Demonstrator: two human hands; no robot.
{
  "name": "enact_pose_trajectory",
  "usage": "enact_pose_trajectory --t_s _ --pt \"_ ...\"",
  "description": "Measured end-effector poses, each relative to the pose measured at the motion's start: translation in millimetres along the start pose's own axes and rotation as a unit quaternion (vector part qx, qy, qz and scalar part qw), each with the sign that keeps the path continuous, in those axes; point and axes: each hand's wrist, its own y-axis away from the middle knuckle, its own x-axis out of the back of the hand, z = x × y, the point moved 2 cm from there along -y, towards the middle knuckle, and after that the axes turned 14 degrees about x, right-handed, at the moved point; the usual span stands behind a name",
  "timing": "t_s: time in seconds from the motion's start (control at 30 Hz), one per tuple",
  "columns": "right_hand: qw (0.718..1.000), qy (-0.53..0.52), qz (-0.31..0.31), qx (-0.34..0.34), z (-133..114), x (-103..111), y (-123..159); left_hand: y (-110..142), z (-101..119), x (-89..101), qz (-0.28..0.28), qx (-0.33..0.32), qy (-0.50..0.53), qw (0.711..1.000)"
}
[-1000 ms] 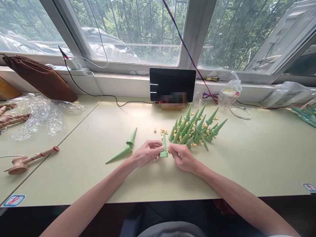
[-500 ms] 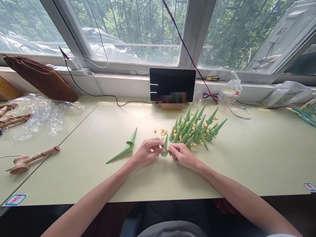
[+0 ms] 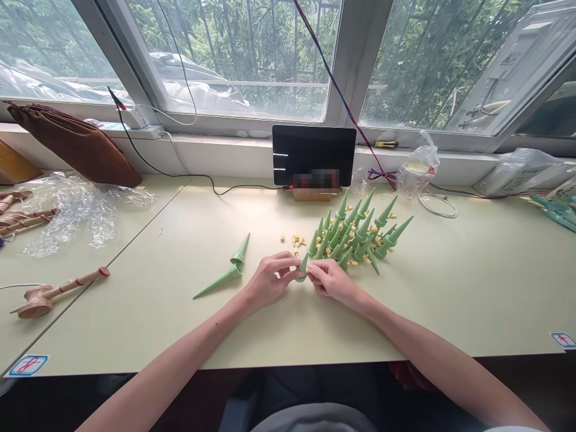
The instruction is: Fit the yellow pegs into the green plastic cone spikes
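Observation:
My left hand is closed around the base of a green watering spike, which stands tilted with its point up. On its right side, the fingertips of my right hand pinch a small yellow valve, mostly hidden, against the spike's collar. Several loose yellow valves lie just beyond the left fingers. To the right is a dense group of green spikes, many fitted with yellow valves. Two more spikes without visible valves lie left of my left hand.
A dark tablet stands at the back of the table. Wooden kendamas and crumpled clear plastic lie at the left. A bagged cup and a coiled white cable are at the back right.
The held spike has tilted, its tip leaning further right. Both hands stay nearly in place, still gripping.

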Motion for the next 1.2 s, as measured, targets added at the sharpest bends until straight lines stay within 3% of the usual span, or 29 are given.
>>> enact_pose_trajectory --t_s 0.17,0.33,0.47,1.2 --pt "0.999 0.044 -0.003 0.021 0.0 0.6 0.4 -1.7 -1.3 -0.5 -0.02 0.047 0.037 0.998" --pt "0.987 0.148 -0.015 0.058 -4.1 -0.4 1.6 -1.8 -5.8 0.9 -0.117 0.148 0.134 0.973" --pt "0.963 0.242 -0.02 0.112 -6.3 -1.9 2.5 -1.7 -6.5 3.9 -0.163 0.18 0.168 0.955" --pt "0.855 0.46 -0.044 0.237 1.0 -14.4 5.4 -5.5 -7.9 3.5 -0.252 0.171 0.161 0.939"
